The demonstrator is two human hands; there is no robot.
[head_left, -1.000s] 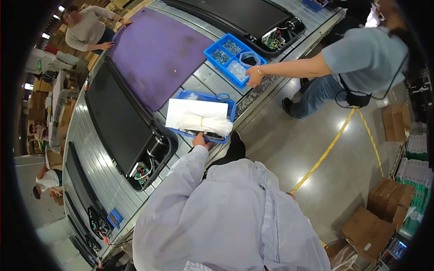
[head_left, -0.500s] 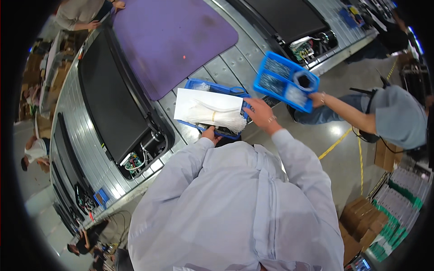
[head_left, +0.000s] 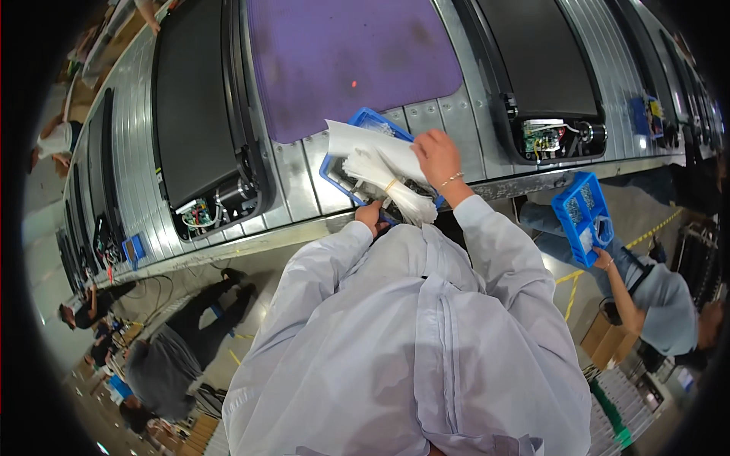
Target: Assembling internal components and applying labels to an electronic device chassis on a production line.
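Note:
A blue bin (head_left: 328,172) sits at the near edge of the metal conveyor, close to my body. My left hand (head_left: 369,216) is closed on its near side. Across its top lies a tilted white sheet (head_left: 363,139), and my right hand (head_left: 439,161) pinches that sheet at its right end. A bundle of white cable ties (head_left: 386,181), bound with a yellowish band, slants over the bin below the sheet. Dark and grey small parts show beneath the bundle, too covered to name. Small clear items fill the bin's far corner.
A purple mat (head_left: 357,61) covers the conveyor ahead. Long black machines with exposed circuit boards lie left (head_left: 194,114) and right (head_left: 536,68) of it. At the right, another person (head_left: 658,292) holds a blue divided tray (head_left: 584,216). Yellow tape marks the floor.
My view has turned toward the right. The sheet and the cable ties now slant down to the right. The other person's divided tray has moved away from the conveyor edge.

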